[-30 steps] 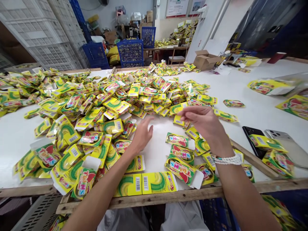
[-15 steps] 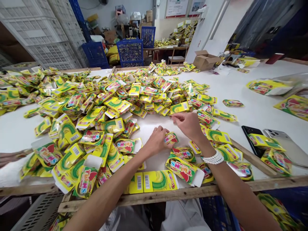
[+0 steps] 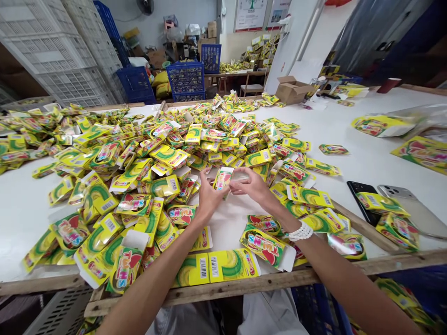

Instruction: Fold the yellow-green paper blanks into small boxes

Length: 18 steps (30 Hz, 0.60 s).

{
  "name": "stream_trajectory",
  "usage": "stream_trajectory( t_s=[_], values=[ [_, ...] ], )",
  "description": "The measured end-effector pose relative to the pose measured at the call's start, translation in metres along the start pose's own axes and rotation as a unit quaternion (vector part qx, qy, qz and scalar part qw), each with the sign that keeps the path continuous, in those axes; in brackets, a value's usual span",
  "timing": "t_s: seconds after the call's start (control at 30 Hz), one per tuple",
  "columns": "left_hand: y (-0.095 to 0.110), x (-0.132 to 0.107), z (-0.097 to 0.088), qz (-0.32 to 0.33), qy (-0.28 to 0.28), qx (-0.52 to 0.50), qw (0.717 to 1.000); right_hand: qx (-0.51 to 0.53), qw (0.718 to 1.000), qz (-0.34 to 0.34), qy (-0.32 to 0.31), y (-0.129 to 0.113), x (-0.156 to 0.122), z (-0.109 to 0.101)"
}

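Note:
A small yellow-green carton [image 3: 222,178] printed with a watermelon picture is held upright between my hands, its white flap at the top. My left hand [image 3: 208,197] grips its left side and lower part, thumb and fingers around it. From the right, my right hand [image 3: 252,187], with a white beaded bracelet above the wrist, has its fingertips pinched at the carton's right edge. Behind my hands rises a large heap of similar cartons [image 3: 171,156]. Two flat-lying yellow cartons [image 3: 233,264] are near the table's front edge, with a watermelon-printed carton [image 3: 262,246] just above them.
A wooden strip [image 3: 363,228] edges the cartons on the right. Beyond it lie a black phone [image 3: 356,190] and a silver phone [image 3: 415,204], partly under cartons. A cardboard box [image 3: 293,90] stands at the back. Blue crates [image 3: 185,79] and stacked white crates [image 3: 66,56] are behind the table.
My left hand has moved up and left with a carton, which now stands upright. My right hand has come from the heap's edge to meet it. Another person's hand at the far left has left view.

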<state>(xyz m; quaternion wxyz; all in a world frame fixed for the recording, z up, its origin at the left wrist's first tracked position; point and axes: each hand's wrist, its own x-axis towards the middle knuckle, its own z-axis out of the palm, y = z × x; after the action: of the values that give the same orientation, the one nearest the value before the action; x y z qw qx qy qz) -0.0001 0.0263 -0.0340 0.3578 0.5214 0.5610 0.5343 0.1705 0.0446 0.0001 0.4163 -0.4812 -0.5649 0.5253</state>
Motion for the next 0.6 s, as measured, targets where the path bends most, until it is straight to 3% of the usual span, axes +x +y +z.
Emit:
stream_trajectory(
  t_s=[0.17, 0.33, 0.6],
  values=[
    [0.010, -0.006, 0.002, 0.074, -0.051, -0.099, 0.991, 0.006, 0.989, -0.124, 0.076, -0.002, -0.003, 0.009],
    [0.016, -0.003, -0.007, 0.104, -0.071, -0.083, 0.989, 0.016, 0.987, -0.154, 0.051, 0.008, 0.006, 0.002],
    [0.010, 0.003, -0.013, 0.105, -0.093, -0.078, 0.987, -0.053, 0.975, -0.210, 0.054, 0.020, 0.011, -0.003]
  ],
)
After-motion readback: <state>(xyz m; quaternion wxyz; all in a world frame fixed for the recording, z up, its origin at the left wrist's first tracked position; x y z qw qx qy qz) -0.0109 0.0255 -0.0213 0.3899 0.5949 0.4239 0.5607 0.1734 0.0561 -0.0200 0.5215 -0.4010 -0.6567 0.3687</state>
